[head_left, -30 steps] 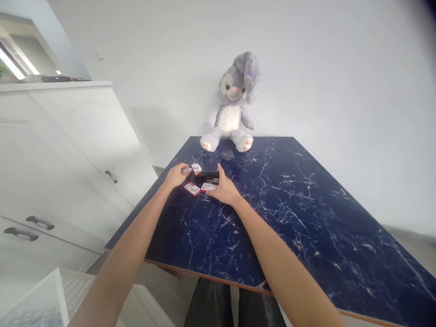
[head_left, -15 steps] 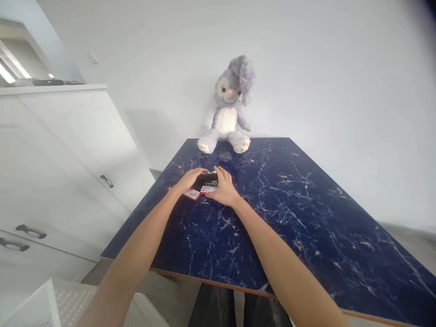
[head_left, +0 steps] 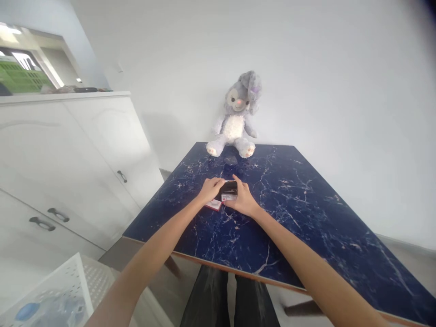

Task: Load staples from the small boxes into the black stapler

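Between my hands on the blue table (head_left: 293, 218) lies a black object (head_left: 230, 186) with a shiny strip, possibly a stapler; its outline is partly covered. My left hand (head_left: 210, 190) has its fingertips closed on the left end of it. From the right, my right hand (head_left: 244, 199) curls round the black object and a small red-and-white box (head_left: 229, 198), its thumb at the box's near edge. A second red-and-white box (head_left: 214, 205) rests flat on the table just under my left wrist.
A grey plush rabbit (head_left: 235, 125) sits at the table's far edge against the wall. White cabinets (head_left: 85, 154) with dark handles stand at the left. Below them, a white perforated basket (head_left: 81, 281) holds clear and blue plastic things.
The camera view has shifted, so the table and hands appear farther right and slightly lower. Both hands remain around the black object and box, with only slight finger movement.
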Demonstrator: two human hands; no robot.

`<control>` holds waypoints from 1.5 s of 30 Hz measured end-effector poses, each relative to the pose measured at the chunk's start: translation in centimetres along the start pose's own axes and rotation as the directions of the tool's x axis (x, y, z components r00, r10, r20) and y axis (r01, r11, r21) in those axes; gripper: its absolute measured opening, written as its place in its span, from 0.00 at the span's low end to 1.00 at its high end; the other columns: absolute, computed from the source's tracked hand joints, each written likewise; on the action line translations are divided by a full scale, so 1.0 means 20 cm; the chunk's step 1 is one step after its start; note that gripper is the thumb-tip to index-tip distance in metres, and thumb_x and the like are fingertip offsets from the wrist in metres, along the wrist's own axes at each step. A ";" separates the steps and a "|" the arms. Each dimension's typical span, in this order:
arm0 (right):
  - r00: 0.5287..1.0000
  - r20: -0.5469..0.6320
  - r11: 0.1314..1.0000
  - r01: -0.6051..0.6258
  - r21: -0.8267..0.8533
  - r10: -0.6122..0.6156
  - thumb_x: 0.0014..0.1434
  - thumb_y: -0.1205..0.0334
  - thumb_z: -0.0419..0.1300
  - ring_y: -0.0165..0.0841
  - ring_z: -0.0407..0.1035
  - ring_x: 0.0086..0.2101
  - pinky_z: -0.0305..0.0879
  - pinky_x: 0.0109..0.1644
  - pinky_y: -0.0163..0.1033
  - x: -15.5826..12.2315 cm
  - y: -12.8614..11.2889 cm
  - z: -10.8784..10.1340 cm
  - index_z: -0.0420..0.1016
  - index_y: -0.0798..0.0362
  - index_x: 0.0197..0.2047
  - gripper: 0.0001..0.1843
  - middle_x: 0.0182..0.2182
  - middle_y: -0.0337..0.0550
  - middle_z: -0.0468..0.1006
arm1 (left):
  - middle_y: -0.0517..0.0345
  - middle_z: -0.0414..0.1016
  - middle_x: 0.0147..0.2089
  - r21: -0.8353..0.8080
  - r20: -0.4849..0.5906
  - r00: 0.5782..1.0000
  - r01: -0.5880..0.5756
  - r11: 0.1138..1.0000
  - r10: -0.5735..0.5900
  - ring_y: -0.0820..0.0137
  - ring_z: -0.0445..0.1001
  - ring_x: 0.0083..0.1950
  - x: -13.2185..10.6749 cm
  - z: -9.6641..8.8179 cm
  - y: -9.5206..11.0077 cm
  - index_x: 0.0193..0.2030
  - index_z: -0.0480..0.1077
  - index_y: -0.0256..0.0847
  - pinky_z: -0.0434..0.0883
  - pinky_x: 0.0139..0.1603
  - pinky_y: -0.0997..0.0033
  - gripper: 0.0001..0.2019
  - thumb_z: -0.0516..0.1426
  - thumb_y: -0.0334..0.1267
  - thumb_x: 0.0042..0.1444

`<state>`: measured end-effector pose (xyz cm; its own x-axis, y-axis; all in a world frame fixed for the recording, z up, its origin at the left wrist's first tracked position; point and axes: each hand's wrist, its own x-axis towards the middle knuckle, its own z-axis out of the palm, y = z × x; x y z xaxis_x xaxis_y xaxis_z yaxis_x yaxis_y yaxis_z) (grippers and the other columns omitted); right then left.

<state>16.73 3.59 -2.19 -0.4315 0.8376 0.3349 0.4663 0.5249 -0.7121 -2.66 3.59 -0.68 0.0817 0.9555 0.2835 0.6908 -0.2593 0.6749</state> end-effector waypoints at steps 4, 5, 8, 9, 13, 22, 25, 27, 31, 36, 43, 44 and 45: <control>0.997 0.015 0.997 -0.070 0.015 0.069 0.44 0.51 0.73 0.47 0.58 0.62 0.58 0.65 0.56 -0.16 0.07 -0.17 0.45 0.50 0.74 0.61 0.61 0.57 0.64 | 0.53 0.74 0.60 0.029 0.192 0.969 -0.166 0.986 0.157 0.56 0.67 0.61 -0.06 0.06 0.12 0.62 0.71 0.48 0.58 0.65 0.53 0.21 0.51 0.49 0.65; 0.998 0.040 0.998 -0.057 0.014 0.057 0.44 0.51 0.73 0.47 0.59 0.62 0.59 0.65 0.56 -0.19 0.08 -0.21 0.47 0.49 0.73 0.60 0.61 0.57 0.64 | 0.53 0.73 0.61 0.016 0.252 0.945 -0.221 0.975 0.210 0.56 0.66 0.62 -0.08 0.05 0.13 0.63 0.69 0.50 0.59 0.65 0.53 0.22 0.54 0.50 0.64; 0.996 0.083 1.000 0.007 0.023 -0.009 0.48 0.50 0.72 0.46 0.64 0.59 0.61 0.64 0.55 -0.24 0.10 -0.31 0.53 0.46 0.72 0.52 0.62 0.55 0.65 | 0.51 0.71 0.62 -0.024 0.314 0.908 -0.283 0.959 0.276 0.54 0.65 0.62 -0.10 -0.03 0.13 0.63 0.69 0.50 0.61 0.64 0.54 0.26 0.60 0.51 0.58; 0.997 0.077 0.999 0.028 0.028 -0.030 0.52 0.51 0.70 0.45 0.66 0.57 0.62 0.63 0.55 -0.24 0.10 -0.33 0.56 0.46 0.71 0.47 0.60 0.54 0.67 | 0.50 0.71 0.62 -0.032 0.329 0.903 -0.283 0.959 0.277 0.54 0.64 0.63 -0.10 -0.07 0.12 0.61 0.70 0.49 0.61 0.63 0.55 0.25 0.61 0.50 0.58; 0.997 0.070 0.993 0.020 0.115 -0.028 0.61 0.57 0.60 0.39 0.75 0.43 0.70 0.53 0.48 -0.20 0.12 -0.36 0.68 0.49 0.61 0.25 0.47 0.46 0.79 | 0.50 0.75 0.55 -0.085 0.387 0.900 -0.183 0.980 0.201 0.59 0.72 0.54 -0.08 -0.18 0.09 0.51 0.77 0.46 0.67 0.57 0.60 0.17 0.58 0.50 0.61; 0.997 0.049 0.992 -0.057 0.116 0.052 0.54 0.63 0.61 0.33 0.72 0.32 0.69 0.42 0.41 -0.20 0.13 -0.35 0.72 0.49 0.54 0.22 0.34 0.38 0.78 | 0.53 0.79 0.46 -0.156 0.423 0.901 -0.025 0.987 0.089 0.62 0.76 0.44 -0.03 -0.15 0.02 0.48 0.80 0.44 0.71 0.47 0.65 0.18 0.59 0.53 0.59; 0.998 0.048 0.983 -0.056 0.176 0.048 0.54 0.64 0.59 0.35 0.73 0.36 0.70 0.46 0.43 -0.20 0.14 -0.34 0.72 0.49 0.54 0.23 0.37 0.40 0.78 | 0.53 0.79 0.48 -0.182 0.447 0.887 -0.033 0.983 0.113 0.64 0.76 0.45 -0.02 -0.15 0.01 0.51 0.80 0.45 0.71 0.48 0.66 0.19 0.56 0.52 0.62; 0.996 0.061 0.959 -0.076 0.273 0.062 0.53 0.67 0.55 0.36 0.74 0.39 0.69 0.49 0.43 -0.20 0.15 -0.34 0.71 0.49 0.55 0.25 0.40 0.41 0.79 | 0.53 0.79 0.49 -0.180 0.442 0.891 -0.020 0.984 0.099 0.63 0.77 0.47 -0.02 -0.15 0.00 0.51 0.79 0.45 0.71 0.49 0.66 0.19 0.56 0.52 0.62; 0.985 0.075 0.853 -0.175 0.492 0.158 0.57 0.65 0.51 0.38 0.74 0.45 0.68 0.55 0.46 -0.20 0.15 -0.34 0.70 0.48 0.56 0.23 0.44 0.40 0.80 | 0.53 0.79 0.50 -0.167 0.421 0.905 0.016 0.986 0.057 0.61 0.77 0.50 -0.02 -0.15 -0.01 0.50 0.80 0.45 0.71 0.53 0.62 0.18 0.59 0.52 0.60; 0.975 0.098 0.823 -0.219 0.524 0.197 0.69 0.47 0.46 0.39 0.74 0.48 0.64 0.59 0.48 -0.20 0.15 -0.35 0.73 0.48 0.55 0.23 0.45 0.42 0.81 | 0.53 0.80 0.51 -0.179 0.438 0.899 0.085 0.980 0.002 0.59 0.77 0.52 -0.02 -0.14 -0.01 0.50 0.78 0.44 0.71 0.56 0.59 0.18 0.59 0.50 0.59; 0.976 0.066 0.834 -0.212 0.510 0.208 0.70 0.43 0.42 0.38 0.74 0.44 0.66 0.57 0.47 -0.18 0.20 -0.31 0.74 0.50 0.55 0.27 0.42 0.43 0.81 | 0.52 0.80 0.52 -0.216 0.392 0.919 0.129 0.968 -0.035 0.59 0.77 0.52 -0.03 -0.13 -0.01 0.49 0.76 0.43 0.72 0.57 0.56 0.19 0.61 0.50 0.56; 0.976 0.067 0.830 -0.210 0.516 0.206 0.70 0.44 0.43 0.37 0.74 0.44 0.66 0.57 0.47 -0.18 0.20 -0.30 0.74 0.50 0.55 0.26 0.42 0.43 0.81 | 0.52 0.80 0.51 -0.227 0.394 0.918 0.134 0.965 -0.034 0.59 0.77 0.52 -0.02 -0.13 -0.01 0.49 0.76 0.42 0.72 0.57 0.56 0.18 0.61 0.50 0.56; 0.976 0.071 0.827 -0.211 0.521 0.204 0.70 0.45 0.43 0.37 0.74 0.44 0.66 0.57 0.47 -0.18 0.20 -0.30 0.74 0.49 0.55 0.26 0.41 0.42 0.81 | 0.52 0.80 0.51 -0.236 0.398 0.917 0.141 0.961 -0.037 0.60 0.78 0.51 -0.02 -0.13 -0.01 0.48 0.75 0.42 0.72 0.56 0.57 0.18 0.61 0.50 0.56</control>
<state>24.74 3.62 -2.43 -0.3807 0.9143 0.1380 0.0737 0.1788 -0.9811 -4.62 2.83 0.78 0.3349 0.9416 -0.0362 0.5063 -0.1474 0.8497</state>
